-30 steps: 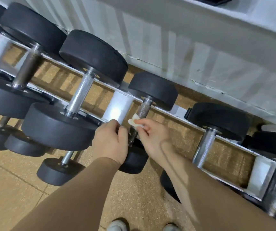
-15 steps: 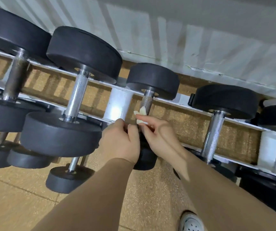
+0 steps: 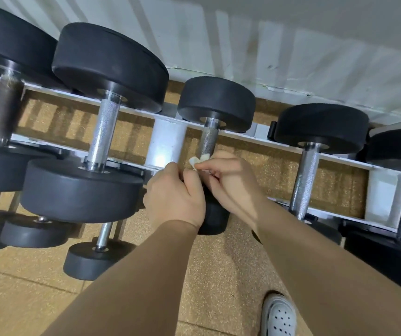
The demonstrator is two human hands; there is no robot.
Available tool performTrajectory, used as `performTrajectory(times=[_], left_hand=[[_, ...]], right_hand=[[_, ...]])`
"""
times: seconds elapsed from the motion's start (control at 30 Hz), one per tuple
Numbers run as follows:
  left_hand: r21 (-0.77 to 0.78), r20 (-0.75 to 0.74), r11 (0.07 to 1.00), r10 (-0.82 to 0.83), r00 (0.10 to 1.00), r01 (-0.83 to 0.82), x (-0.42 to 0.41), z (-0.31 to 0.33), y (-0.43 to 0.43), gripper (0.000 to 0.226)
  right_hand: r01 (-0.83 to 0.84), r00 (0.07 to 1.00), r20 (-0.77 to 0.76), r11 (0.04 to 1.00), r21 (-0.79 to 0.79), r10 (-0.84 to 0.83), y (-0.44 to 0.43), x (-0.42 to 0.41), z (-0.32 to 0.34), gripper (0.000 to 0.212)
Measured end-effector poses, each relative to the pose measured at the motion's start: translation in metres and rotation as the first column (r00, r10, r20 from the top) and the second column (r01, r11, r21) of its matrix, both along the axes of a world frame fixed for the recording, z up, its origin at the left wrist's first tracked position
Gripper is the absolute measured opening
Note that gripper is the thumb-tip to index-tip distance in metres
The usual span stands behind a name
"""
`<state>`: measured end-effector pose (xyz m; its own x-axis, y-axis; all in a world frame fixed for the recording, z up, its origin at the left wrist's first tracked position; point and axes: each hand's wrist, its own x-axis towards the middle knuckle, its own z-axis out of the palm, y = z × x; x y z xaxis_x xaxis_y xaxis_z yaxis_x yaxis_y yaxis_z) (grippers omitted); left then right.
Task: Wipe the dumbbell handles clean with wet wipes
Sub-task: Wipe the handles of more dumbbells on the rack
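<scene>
The right grip (image 3: 231,180) pinches the wet wipe (image 3: 198,161) against the near end of the dumbbell handle (image 3: 209,141); the left grip (image 3: 175,197), just left, clasps the near head (image 3: 215,219).

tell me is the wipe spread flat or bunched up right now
Bunched up: the wet wipe shows only as a small crumpled white wad pinched by the right hand, at the dumbbell handle.

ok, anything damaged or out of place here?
Only the wall's lower edge behind the rack: its paint looks cracked and jagged. The dumbbells sit square on it; the right hand holds the wipe on one handle.
</scene>
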<state>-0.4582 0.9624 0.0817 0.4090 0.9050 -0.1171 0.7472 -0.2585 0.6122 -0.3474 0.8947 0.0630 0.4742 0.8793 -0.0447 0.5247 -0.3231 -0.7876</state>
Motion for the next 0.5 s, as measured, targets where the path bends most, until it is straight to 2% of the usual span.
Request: performTrajectory(times=[0.07,0.17,0.23,0.33,0.4,0.43,0.5], left_hand=[[0.001,0.026,1.000,-0.003,1.000,0.003,-0.001,0.000,0.000,0.030],[-0.015,0.054,1.000,0.008,0.998,-0.008,-0.001,0.003,-0.001,0.026],[-0.010,0.059,1.000,0.012,0.998,-0.011,-0.002,0.003,-0.001,0.025],[0.011,0.055,1.000,0.022,0.998,-0.023,-0.001,0.001,-0.001,0.031],[0.013,0.054,0.999,0.033,0.998,-0.034,0.000,-0.001,-0.001,0.036],[0.013,0.055,0.999,0.039,0.998,-0.040,0.000,-0.002,0.000,0.036],[0.011,0.061,0.999,0.042,0.997,-0.043,0.000,-0.002,-0.001,0.033]], right_hand=[[0.025,0.999,-0.044,0.999,0.032,-0.024,0.009,0.008,-0.003,0.016],[0.204,0.977,0.049,0.975,0.086,-0.209,0.029,0.030,-0.009,0.019],[0.282,0.958,0.033,0.955,0.097,-0.286,0.033,0.032,-0.004,0.019],[0.127,0.992,0.021,0.991,0.048,-0.128,0.017,0.009,-0.005,0.012],[0.052,0.997,-0.055,0.997,0.059,-0.049,0.007,0.002,-0.007,0.015],[0.029,0.997,-0.069,0.996,0.085,-0.023,0.009,0.005,-0.007,0.018],[0.056,0.998,0.000,0.995,0.085,-0.056,0.018,0.018,-0.006,0.018]])
